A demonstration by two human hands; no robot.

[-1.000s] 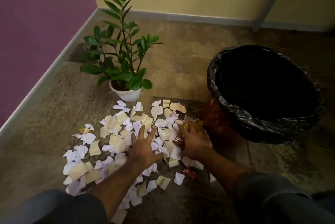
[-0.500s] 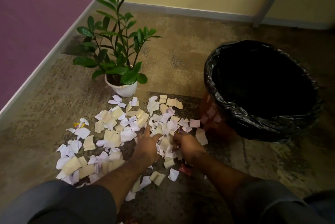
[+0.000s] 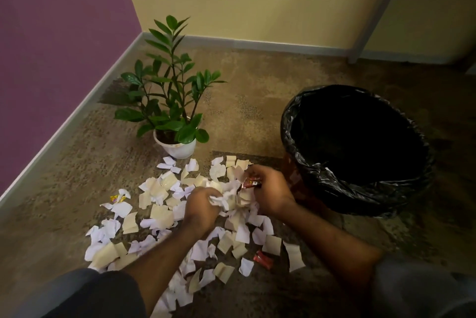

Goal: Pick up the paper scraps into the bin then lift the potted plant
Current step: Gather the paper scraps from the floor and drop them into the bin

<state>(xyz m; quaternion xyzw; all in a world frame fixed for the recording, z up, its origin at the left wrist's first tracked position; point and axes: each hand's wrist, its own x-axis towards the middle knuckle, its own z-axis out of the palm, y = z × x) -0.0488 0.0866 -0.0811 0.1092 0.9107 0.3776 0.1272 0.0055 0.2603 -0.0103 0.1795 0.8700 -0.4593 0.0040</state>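
Several white and cream paper scraps (image 3: 159,214) lie scattered on the carpet in front of me. My left hand (image 3: 201,209) grips a crumpled bunch of scraps, and my right hand (image 3: 268,191) holds more scraps together with a red wrapper; both hands are raised a little above the pile, close together. The bin (image 3: 304,163) with a black liner stands just right of my right hand, its mouth open. The potted plant (image 3: 177,147), green leaves in a white pot, stands behind the pile near the purple wall.
A red wrapper (image 3: 262,259) lies among the near scraps and a yellow wrapper (image 3: 117,198) at the pile's left edge. Purple wall runs along the left, yellow wall at the back. A grey post (image 3: 360,42) rises at the back right.
Both hands have gone from lying on the floor scraps to gripping bunches and lifting them toward the bin. The camera view has tilted up.
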